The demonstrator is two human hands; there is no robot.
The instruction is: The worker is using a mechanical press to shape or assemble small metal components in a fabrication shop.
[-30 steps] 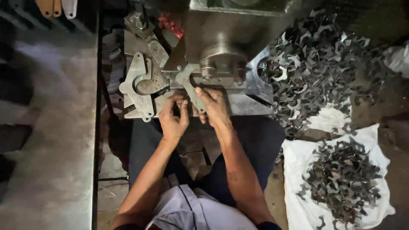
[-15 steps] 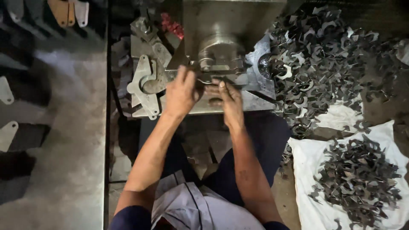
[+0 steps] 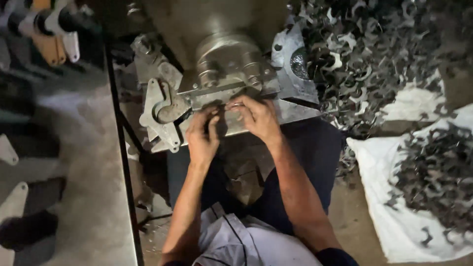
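Hands, left hand [image 3: 203, 134], right hand [image 3: 258, 117], press flat steel plate [image 3: 231, 122].

Left hand [image 3: 203, 135]: rested against the front edge of the press bed [image 3: 295, 109], fingers curled, thumb up.
Right hand [image 3: 257, 118]: pinched a small metal piece [image 3: 235, 104] at the bed, just under the round ram [image 3: 227, 59].
Flat bracket [image 3: 158, 116]: lay left of the hands, touching the bed.
Loose heap of stamped parts [image 3: 364, 54]: piled right of the machine.
White sack [image 3: 379, 197]: spread on the floor at right, bearing a second pile of dark parts [image 3: 436, 172].
Grey table [image 3: 79, 162]: stood at left.
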